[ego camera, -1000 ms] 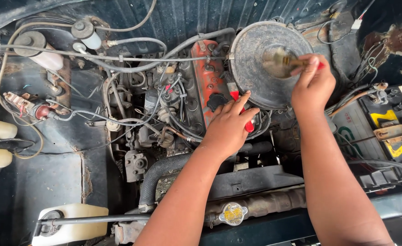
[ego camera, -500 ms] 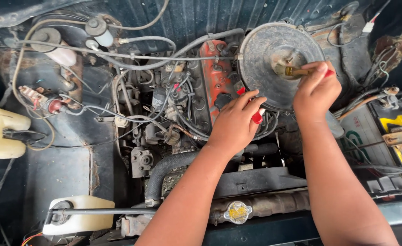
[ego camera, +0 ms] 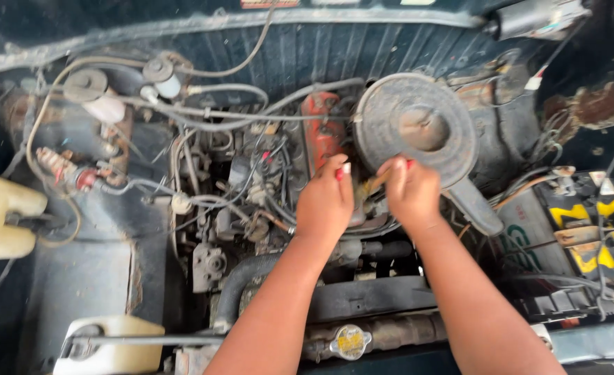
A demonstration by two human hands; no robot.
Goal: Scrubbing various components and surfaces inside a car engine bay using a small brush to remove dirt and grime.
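Old engine bay, pretty grimy. Big round air cleaner lid (ego camera: 416, 128) sits upper right of centre, red valve cover (ego camera: 323, 132) just left of it, battery (ego camera: 585, 222) at far right. Both hands are close together at the lid's lower edge: left hand (ego camera: 325, 201) and right hand (ego camera: 411, 191) are pinching a small brass-coloured fitting (ego camera: 371, 186) between them.

Counts, engine bay: 2 hands, left (ego camera: 325, 201) & right (ego camera: 411, 193). 1 round air cleaner (ego camera: 418, 128). 1 red valve cover (ego camera: 321, 128). 1 battery (ego camera: 585, 222) w/ yellow labels. 1 radiator cap (ego camera: 349, 342). 2 cream tanks: one far left (ego camera: 1, 222), one bottom left (ego camera: 112, 351). 1 big black hose (ego camera: 241, 288). Wires & thin hoses: too many to count.
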